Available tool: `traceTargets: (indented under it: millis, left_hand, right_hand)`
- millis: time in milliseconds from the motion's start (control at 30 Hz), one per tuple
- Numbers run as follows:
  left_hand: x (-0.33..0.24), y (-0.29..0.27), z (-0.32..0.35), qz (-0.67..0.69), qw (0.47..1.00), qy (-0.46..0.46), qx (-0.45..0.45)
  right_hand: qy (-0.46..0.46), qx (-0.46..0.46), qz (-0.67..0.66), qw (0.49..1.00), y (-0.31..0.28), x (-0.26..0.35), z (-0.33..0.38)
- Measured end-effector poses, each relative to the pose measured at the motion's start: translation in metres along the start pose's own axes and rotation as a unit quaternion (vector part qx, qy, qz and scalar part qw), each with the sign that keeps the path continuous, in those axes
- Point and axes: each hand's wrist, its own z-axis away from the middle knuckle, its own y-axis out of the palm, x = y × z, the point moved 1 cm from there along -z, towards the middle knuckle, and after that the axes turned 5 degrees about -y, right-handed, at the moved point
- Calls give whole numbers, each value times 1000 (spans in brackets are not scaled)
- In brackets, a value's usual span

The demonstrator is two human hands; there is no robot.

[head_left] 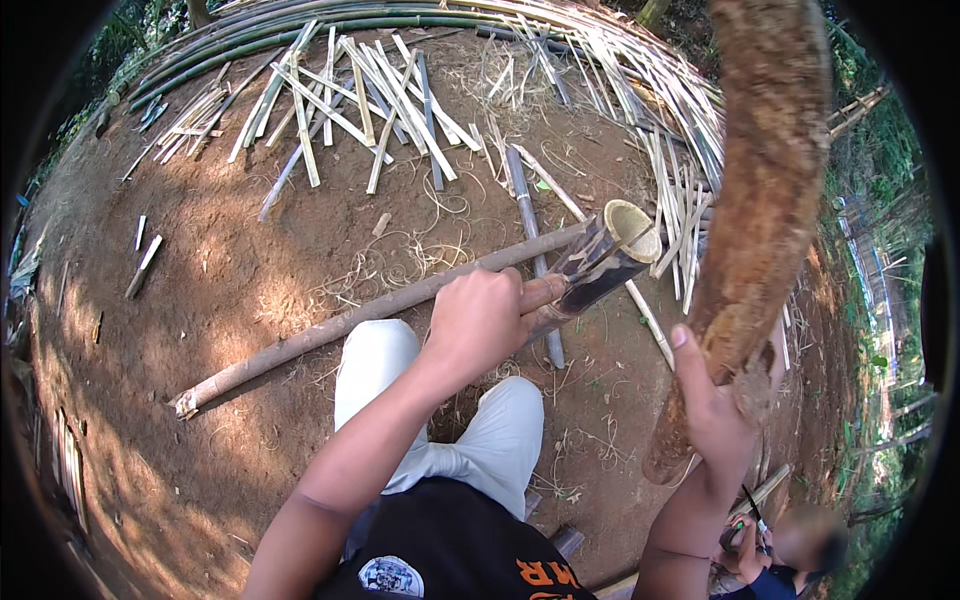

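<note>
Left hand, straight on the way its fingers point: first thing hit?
The dark bamboo tube, which the left hand already touches. Past that, the line seems to run toward the thick log in the right hand, though depth is unclear.

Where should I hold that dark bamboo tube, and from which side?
Probably low on the round body, coming from the left: the dark bamboo tube slants with its open mouth forward and rightward, the left grip wraps that lower part, and the thick log occupies the right side.
</note>
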Motion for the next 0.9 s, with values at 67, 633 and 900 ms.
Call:
traceTargets:
  millis: [67,633,900]
  left_hand:
    - [-2,5,-2,5,1000,17,-9]
    - [10,21,17,-56,998,24,2]
    - [20,31,20,-50,998,-19,-29]
  right_hand:
    - [-42,-9,62,997,0,-5,0]
    - [14,63,66,996,2,-6,5]
    - [87,250,219,939,54,-95,51]
